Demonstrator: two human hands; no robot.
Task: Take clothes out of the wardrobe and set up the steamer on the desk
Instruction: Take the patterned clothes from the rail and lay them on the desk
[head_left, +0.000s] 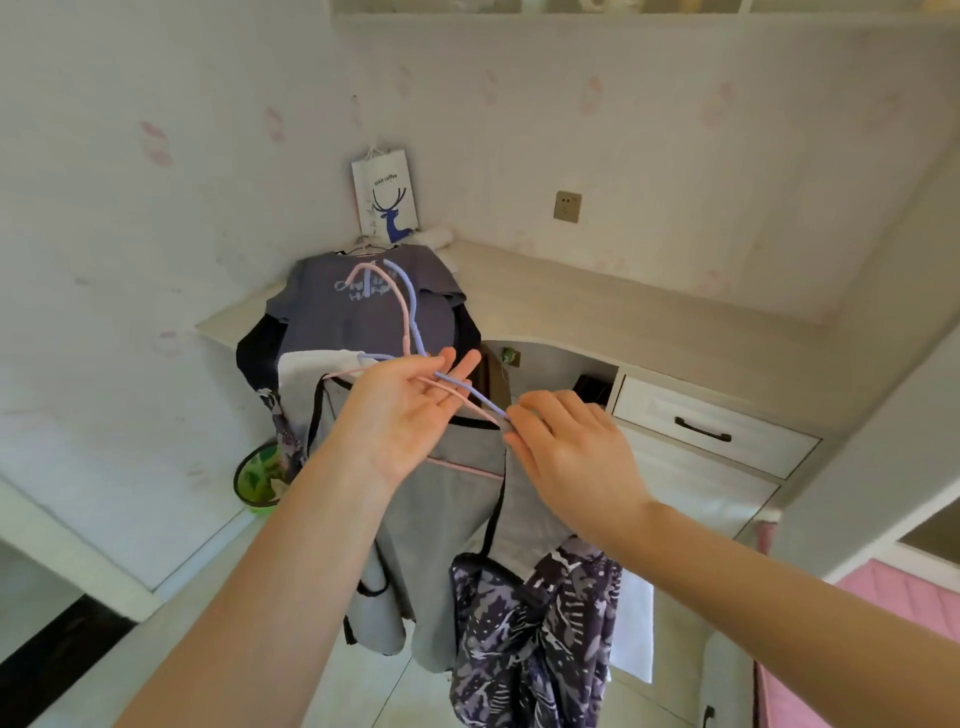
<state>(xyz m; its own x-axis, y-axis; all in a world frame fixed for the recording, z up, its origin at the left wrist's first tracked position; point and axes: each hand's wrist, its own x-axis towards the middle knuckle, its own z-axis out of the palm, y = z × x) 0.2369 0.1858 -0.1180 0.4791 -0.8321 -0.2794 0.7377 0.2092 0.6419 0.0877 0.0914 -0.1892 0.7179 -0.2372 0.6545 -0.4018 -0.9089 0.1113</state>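
Pink and lilac hangers (404, 332) slant from beside the hung T-shirt (353, 317) down-right to the right hand (571, 457), which pinches their near end. Under their middle the left hand (402, 415) lies palm-up, fingers nearly straight, carrying them. A grey garment (447, 525) and a patterned garment (530, 629) dangle below both hands (clear of any surface). The desk (597, 306) lies ahead and right, nearer the right hand, and the T-shirt blocks its left corner.

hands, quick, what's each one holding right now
left hand: open, hangers lying across its fingers
right hand: closed, pinching the hangers' ends
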